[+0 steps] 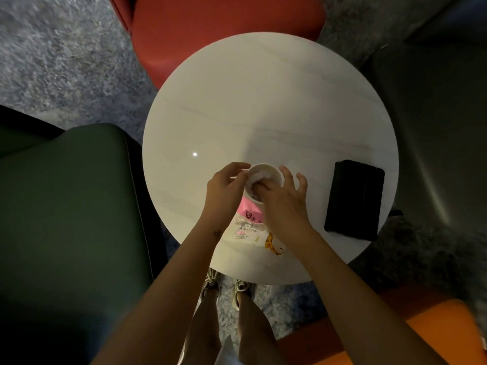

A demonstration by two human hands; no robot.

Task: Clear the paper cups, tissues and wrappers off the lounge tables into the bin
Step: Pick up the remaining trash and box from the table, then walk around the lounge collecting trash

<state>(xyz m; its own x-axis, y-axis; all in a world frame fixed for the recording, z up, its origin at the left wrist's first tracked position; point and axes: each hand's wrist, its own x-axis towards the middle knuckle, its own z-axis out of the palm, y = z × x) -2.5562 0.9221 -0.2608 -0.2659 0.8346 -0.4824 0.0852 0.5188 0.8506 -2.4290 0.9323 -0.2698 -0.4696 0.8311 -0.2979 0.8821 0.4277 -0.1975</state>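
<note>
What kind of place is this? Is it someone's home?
Probably a lounge or waiting area. A small round table stands over grey carpet, with a red chair, a green chair and an orange chair around it, plus a paper cup stuffed with tissue.

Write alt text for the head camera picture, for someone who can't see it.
Seen from above, a left hand holds a paper cup over a round white table while the right hand reaches onto the tissue inside. A pink wrapper lies beneath; a black case sits right.

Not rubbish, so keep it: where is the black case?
Head view: the black case lies on the round table, right side, right of the paper cup.
</note>
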